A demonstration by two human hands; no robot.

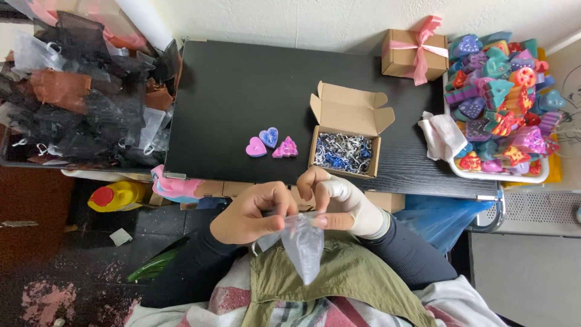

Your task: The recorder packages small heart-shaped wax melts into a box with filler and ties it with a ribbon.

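— Head view: what are the hands doing?

— Both are raised in front of the chest, below the near edge of the black tabletop point(242, 91). The left hand point(251, 212) is bare, its fingers curled inward and pinching the top of a small clear plastic bag point(302, 242). The right hand point(342, 203) has a white covering over palm and wrist; its bare fingertips bend down and nip the same top edge from the other side. So both hands are clenched on the bag, knuckles nearly touching.

— And the bag itself?

— It hangs down from the fingers, tapering to a point over an olive apron point(339, 278). I cannot tell whether anything is inside.

— What lies nearest on the tabletop?

— An open cardboard box point(348, 130) with blue and white shredded filling, just beyond the hands. Left of it, three small soaps point(270, 144), two hearts and a pink tree shape. Far right, a white tray point(499, 175) heaped with coloured soaps, and a closed box with pink ribbon point(414, 54).
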